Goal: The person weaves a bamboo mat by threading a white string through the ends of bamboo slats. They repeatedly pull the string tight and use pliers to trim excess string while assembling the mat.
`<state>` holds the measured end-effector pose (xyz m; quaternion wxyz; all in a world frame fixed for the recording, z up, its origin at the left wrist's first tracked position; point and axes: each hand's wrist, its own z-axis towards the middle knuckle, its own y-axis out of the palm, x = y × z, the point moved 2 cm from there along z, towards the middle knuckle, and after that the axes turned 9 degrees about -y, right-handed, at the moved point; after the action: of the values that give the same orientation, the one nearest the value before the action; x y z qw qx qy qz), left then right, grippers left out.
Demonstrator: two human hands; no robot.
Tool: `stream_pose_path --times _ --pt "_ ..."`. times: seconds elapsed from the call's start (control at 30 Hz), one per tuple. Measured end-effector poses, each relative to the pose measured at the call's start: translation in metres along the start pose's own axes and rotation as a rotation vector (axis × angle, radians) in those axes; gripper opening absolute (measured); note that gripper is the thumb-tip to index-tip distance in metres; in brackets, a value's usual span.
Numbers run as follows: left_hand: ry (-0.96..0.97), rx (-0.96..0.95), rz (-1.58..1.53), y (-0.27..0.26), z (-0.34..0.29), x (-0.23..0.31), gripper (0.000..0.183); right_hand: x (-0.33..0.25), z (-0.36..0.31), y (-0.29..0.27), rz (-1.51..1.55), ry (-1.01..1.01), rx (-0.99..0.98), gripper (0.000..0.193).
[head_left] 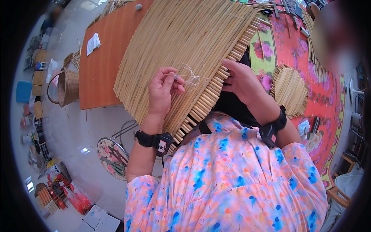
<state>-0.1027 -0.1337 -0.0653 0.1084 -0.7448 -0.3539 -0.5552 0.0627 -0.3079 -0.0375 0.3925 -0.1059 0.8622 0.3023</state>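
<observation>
A large mat of straw-coloured reed stalks lies slanted in front of me, its near edge a row of round cut ends. My left hand is over the mat, fingers curled and pinched on a loose white thread that loops across the stalks. A small silvery thing, perhaps a ring or thimble, shows at its fingers; whether a needle is there I cannot make out. At the right edge, my right hand grips the mat near the cut ends, its fingertips partly hidden.
An orange-brown tabletop carries a white tissue. Left of it stands a wicker basket. On the right, a flowered red cloth bears a smaller reed mat. A round flowered stool stands lower left. Another person is at upper right.
</observation>
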Motion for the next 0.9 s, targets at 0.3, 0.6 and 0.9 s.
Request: stream_pose_path --times 0.3,0.6,0.9 --pt "0.059 0.085 -0.014 -0.012 -0.004 0.004 0.022 0.044 0.032 0.021 0.124 -0.313 0.046 0.032" --pt "0.297 0.117 -0.093 -0.024 -0.042 0.05 0.024 0.007 -0.006 0.011 0.156 -0.658 0.106 0.021" --pt "0.628 -0.021 -0.08 -0.003 -0.111 0.117 0.021 -0.097 -0.099 0.013 0.028 -1.167 0.335 0.024"
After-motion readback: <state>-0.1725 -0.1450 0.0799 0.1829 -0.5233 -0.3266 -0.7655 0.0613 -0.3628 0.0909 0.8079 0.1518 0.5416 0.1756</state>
